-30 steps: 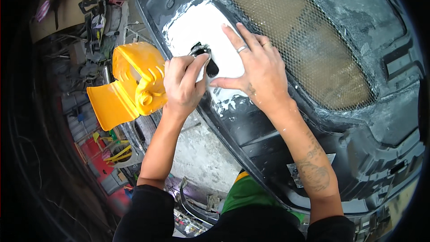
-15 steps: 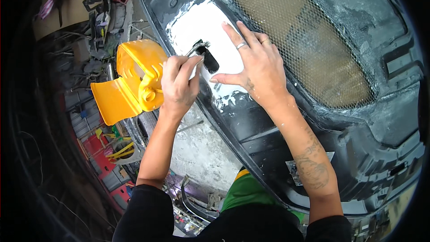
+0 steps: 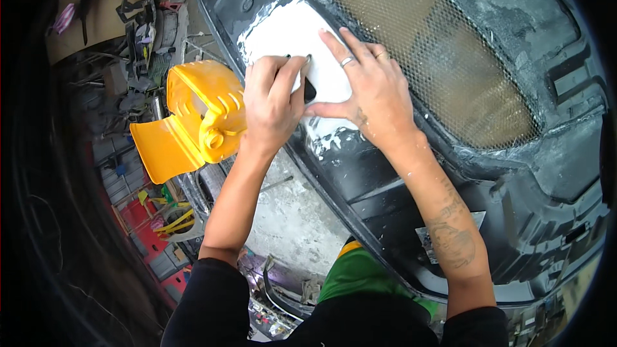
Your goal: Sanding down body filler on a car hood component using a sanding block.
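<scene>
A white coated patch [image 3: 292, 22] covers part of a large black plastic car panel [image 3: 350, 173], with a dark slot [image 3: 310, 92] cut through it. My left hand [image 3: 273, 99] is closed at the slot's left edge, fingertips pinching a small pale folded piece [image 3: 297, 82], mostly hidden by the fingers; its material cannot be made out. Right of the slot, my right hand [image 3: 379, 93] lies flat on the patch with fingers stretched out and thumb apart, steadying nothing between them. Its thumb tip is close to my left hand.
A cut-open yellow plastic jug [image 3: 209, 99] stands just left of the panel, beside my left wrist. Metal mesh [image 3: 437, 51] fills a long opening on the panel's right. Scrap parts and a red item [image 3: 151, 228] lie on the floor at left.
My left hand has moved right and slightly up over the slot, now covering much of it, with the pale piece still pinched. My right hand has stayed nearly in place.
</scene>
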Available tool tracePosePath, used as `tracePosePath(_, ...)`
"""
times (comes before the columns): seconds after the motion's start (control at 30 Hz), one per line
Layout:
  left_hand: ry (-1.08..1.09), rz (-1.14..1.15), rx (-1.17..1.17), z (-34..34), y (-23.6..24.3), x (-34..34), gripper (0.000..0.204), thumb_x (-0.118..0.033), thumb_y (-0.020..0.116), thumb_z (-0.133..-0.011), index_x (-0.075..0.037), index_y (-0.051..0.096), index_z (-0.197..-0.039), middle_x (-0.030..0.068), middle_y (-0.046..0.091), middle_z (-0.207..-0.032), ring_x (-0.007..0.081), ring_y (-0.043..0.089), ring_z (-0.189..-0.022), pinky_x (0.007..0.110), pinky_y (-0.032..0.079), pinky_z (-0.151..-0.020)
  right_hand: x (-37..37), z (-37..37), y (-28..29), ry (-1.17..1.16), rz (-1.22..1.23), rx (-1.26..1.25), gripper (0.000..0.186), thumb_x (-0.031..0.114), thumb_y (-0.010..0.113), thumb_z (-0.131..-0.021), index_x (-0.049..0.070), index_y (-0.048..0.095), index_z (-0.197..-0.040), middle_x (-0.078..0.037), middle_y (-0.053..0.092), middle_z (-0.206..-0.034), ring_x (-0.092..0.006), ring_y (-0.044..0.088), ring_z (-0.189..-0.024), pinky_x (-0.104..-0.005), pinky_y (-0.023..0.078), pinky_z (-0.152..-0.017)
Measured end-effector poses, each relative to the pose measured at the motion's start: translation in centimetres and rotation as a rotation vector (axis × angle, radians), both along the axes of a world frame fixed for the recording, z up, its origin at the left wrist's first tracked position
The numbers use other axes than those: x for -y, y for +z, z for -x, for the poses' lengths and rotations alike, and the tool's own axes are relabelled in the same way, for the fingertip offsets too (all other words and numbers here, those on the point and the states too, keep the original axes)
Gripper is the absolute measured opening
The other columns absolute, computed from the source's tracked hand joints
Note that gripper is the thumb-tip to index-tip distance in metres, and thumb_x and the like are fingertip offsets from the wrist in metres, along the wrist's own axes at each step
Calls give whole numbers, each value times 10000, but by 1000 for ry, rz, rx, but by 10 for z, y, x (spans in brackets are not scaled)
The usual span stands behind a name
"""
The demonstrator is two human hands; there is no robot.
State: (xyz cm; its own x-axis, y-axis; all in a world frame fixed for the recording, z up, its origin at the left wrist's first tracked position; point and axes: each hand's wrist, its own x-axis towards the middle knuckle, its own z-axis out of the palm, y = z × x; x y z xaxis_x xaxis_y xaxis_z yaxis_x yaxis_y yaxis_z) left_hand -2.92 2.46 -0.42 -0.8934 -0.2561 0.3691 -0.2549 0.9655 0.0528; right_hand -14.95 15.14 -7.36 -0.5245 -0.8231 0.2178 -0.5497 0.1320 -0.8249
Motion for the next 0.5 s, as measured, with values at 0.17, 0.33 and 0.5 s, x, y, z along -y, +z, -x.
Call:
tracePosePath(0.17, 104, -56, -30, -10, -1, -11, 274, 66, 763, -765, -31, 715, -1016, 101, 573, -857, 258, 594, -753, 364, 472, -654, 1, 1, 1, -5, -8, -7, 1059, 561, 857, -639, 188, 456, -1545, -182, 558, -1475, -372, 579, -1239, -473, 500, -1002)
tracePosePath(0.33, 153, -69, -48, 2, 4, -19, 227, 63, 761, -783, -8, 703, -991, 117, 571, -855, 262, 597, -731, 375, 487, -638, 0, -3, 2, 16, 8, 24, 1029, 533, 850, -660, 170, 461, -1540, -196, 564, -1464, -369, 582, -1236, -468, 499, -980)
tracePosePath(0.5, 249, -99, -122, 21, 15, -23, 146, 39, 761, -846, 8, 721, -982, 119, 576, -863, 234, 590, -748, 345, 479, -667, 0, 4, 6, 15, 15, 26, 1045, 541, 855, -656, 158, 463, -1546, -207, 551, -1478, -363, 576, -1244, -471, 494, -988)
